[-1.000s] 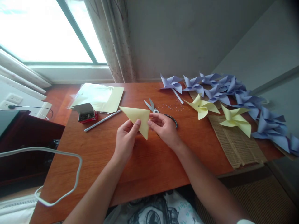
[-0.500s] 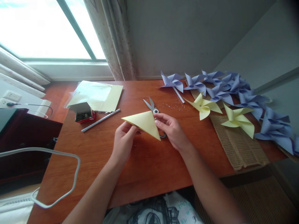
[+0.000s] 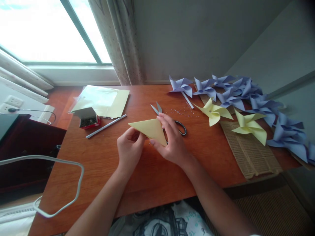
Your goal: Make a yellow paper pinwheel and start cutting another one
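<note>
A yellow sheet of paper [image 3: 150, 128], folded into a triangle, is held above the table between both hands. My left hand [image 3: 130, 147] pinches its lower left edge between thumb and fingers. My right hand [image 3: 172, 142] grips the right side, with fingers along the far edge and the thumb at the near lower corner. Behind the right hand lies a pair of scissors [image 3: 182, 127], its blades spread and pointing away; the pivot and part of the handles are hidden by that hand.
Yellow pinwheels [image 3: 213, 112] and several blue pinwheels [image 3: 228, 96] lie to the right, some on corrugated cardboard [image 3: 246, 154]. At left are a small red box [image 3: 90, 123], a silvery stick [image 3: 106, 126] and yellow sheets [image 3: 119, 103]. A white cable [image 3: 80, 183] crosses the left edge.
My right hand has slid from the upper right edge of the folded paper to wrap its right side, thumb now at the lower corner. The left hand keeps its pinch.
</note>
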Demonstrator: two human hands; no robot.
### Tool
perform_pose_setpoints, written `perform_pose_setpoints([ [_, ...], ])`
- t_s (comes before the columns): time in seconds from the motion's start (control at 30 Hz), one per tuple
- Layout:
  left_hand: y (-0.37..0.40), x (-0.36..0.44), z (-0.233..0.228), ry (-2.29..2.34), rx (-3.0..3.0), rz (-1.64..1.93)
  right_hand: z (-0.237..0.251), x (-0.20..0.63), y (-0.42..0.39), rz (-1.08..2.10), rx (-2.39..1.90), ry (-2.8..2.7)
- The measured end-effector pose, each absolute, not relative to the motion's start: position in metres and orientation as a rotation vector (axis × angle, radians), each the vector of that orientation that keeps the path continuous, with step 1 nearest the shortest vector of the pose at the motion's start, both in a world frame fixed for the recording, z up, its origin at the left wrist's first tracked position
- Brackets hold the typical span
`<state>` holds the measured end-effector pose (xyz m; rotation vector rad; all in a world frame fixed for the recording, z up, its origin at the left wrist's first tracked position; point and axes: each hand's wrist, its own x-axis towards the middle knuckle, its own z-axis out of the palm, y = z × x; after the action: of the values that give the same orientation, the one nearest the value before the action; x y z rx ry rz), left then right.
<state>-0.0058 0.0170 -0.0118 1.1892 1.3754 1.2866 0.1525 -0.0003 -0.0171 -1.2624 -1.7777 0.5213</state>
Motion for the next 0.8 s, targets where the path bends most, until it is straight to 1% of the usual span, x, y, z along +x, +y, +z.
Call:
perform_pose_setpoints([
  [0.13, 0.016, -0.007, -0.019, 1.355, 1.287, 1.237, -0.016, 0.156, 0.002, 0.426, -1.292, -1.708],
  [0.3, 0.016, -0.010, -0.023, 1.309, 1.384, 1.158, -0.011, 0.166, 0.004, 0.512, -1.302, -1.497],
  [0.47, 0.014, -0.010, -0.020, 1.223, 1.484, 1.059, -0.012, 0.168, 0.006, 0.503, -1.302, -1.198],
  [0.57, 0.012, -0.009, -0.017, 1.057, 1.453, 0.929, -0.016, 0.169, 0.009, 0.572, -1.232, -1.036],
  [0.7, 0.011, -0.007, -0.012, 0.788, 1.213, 0.753, -0.020, 0.172, 0.014, 0.738, -1.149, -0.896],
  [0.8, 0.011, -0.006, -0.006, 0.735, 1.088, 0.710, -0.021, 0.175, 0.015, 0.867, -1.171, -0.829],
])
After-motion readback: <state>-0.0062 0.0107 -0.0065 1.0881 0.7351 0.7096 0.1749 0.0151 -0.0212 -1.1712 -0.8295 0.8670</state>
